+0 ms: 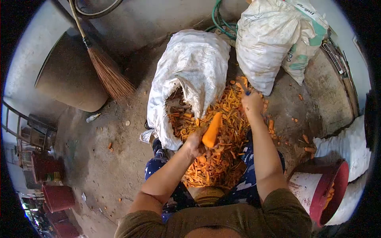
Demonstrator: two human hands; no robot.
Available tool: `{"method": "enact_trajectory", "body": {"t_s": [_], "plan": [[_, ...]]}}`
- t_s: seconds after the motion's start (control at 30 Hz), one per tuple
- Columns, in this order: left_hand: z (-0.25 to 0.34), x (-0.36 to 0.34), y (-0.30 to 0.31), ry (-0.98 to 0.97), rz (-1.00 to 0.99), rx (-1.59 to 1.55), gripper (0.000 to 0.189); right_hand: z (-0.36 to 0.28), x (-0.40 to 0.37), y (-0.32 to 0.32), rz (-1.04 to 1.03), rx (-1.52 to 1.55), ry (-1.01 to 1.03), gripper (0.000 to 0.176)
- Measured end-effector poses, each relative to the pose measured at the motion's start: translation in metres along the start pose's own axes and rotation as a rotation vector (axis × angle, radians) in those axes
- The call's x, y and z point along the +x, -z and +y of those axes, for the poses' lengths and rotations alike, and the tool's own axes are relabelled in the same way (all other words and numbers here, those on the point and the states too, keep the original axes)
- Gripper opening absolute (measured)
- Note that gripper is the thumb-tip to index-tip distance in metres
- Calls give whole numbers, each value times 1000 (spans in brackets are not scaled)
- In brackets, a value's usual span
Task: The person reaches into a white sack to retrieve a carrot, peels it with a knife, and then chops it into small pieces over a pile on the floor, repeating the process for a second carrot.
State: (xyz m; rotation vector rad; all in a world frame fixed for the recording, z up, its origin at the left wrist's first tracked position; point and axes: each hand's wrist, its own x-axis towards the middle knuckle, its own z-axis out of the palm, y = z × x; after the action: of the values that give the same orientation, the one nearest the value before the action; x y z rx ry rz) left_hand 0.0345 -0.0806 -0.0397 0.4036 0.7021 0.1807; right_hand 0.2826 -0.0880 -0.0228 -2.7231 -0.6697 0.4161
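Note:
My left hand (pixel 195 142) is wrapped round the thick end of a large peeled carrot (pixel 212 130), which points up and away over the scraps. In my right hand (pixel 253 104), off to the right, is a knife with a dark handle (pixel 247 93); its blade is hard to make out against the orange bits. Knife and carrot are apart. Beneath both hands, between my legs, spreads a heap of carrot peelings and cut ends (pixel 204 168). Just beyond lies a white woven sack (pixel 194 51), its torn mouth facing me, with dim contents inside.
Full white sacks (pixel 266 43) stand at the back right. Beside my right leg, a red-rimmed bucket (pixel 341 190) holds orange pieces. A broom (pixel 105 71) leans at the back left, red tubs (pixel 58 197) stand left, and carrot bits (pixel 305 139) dot the concrete floor.

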Motion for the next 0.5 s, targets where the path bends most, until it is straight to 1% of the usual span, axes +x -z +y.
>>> {"method": "enact_trajectory", "body": {"t_s": [0.07, 0.13, 0.17, 0.2, 0.23, 0.27, 0.3, 0.33, 0.4, 0.5], "plan": [[8, -2, -10, -10, 124, -150, 34, -11, -15, -17, 140, 159, 301, 42], [7, 3, -9, -9, 122, -190, 34, -34, -51, 7, -27, 197, 369, 40], [9, -1, -16, -21, 187, -144, 33, -37, -57, 5, -110, 305, 390, 40], [9, -2, -19, -31, 253, -99, 33, -39, -67, 5, -60, 347, 454, 30], [6, 3, -13, -30, 253, -97, 33, -40, -66, -2, -64, 254, 462, 30], [0, 12, -1, -61, 209, -88, 34, -39, -65, -8, -69, 161, 470, 30], [-3, 16, 3, -92, 164, -78, 35, -39, -67, -8, -69, 161, 468, 30], [-5, 21, 7, -92, 163, -79, 35, -39, -68, -8, -67, 130, 485, 31], [-7, 26, 12, -99, 67, -77, 35, -38, -71, -10, -66, 99, 499, 33], [-14, 27, 9, -101, 107, -54, 34, -37, -71, -17, -53, 46, 524, 35]]}}
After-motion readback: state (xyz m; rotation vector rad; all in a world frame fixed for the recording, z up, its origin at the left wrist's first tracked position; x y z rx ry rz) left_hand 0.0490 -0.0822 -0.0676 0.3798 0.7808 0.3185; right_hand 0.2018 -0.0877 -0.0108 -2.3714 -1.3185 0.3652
